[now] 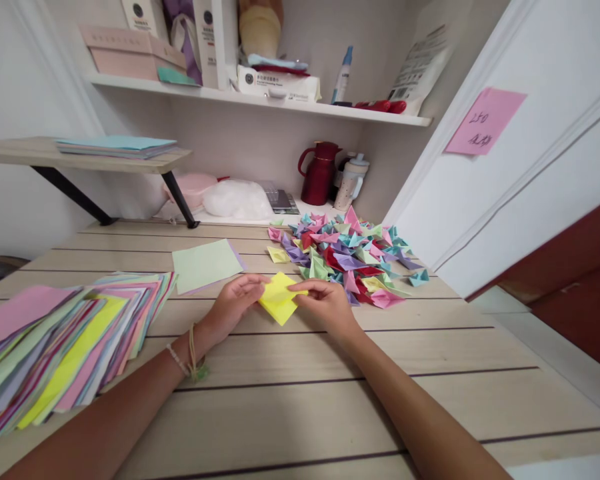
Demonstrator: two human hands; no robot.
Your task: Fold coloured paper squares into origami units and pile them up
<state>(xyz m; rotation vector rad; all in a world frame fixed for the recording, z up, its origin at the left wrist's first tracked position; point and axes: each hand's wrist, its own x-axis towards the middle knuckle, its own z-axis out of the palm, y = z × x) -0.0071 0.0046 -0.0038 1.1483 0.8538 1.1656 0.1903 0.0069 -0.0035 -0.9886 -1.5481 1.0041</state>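
Observation:
A yellow folded paper [280,303], roughly diamond-shaped, is held between my two hands just above the table. My left hand [237,303] pinches its left corner, with a beaded bracelet and a cord on the wrist. On the opposite side, my right hand [327,307] grips the right corner between thumb and fingers. Behind my right hand lies a heap of folded paper boats [350,257] in pink, purple, green, red, blue and yellow. A pale green sheet [207,263] lies flat beyond my left hand, with a purple edge showing under it.
Fanned stacks of coloured paper [75,340] cover the table's left side. A small raised shelf [180,160] on black legs bears more sheets. At the back stand a red jug [321,173] and a pale tumbler [351,181]. A pink note [487,121] hangs on the right wall.

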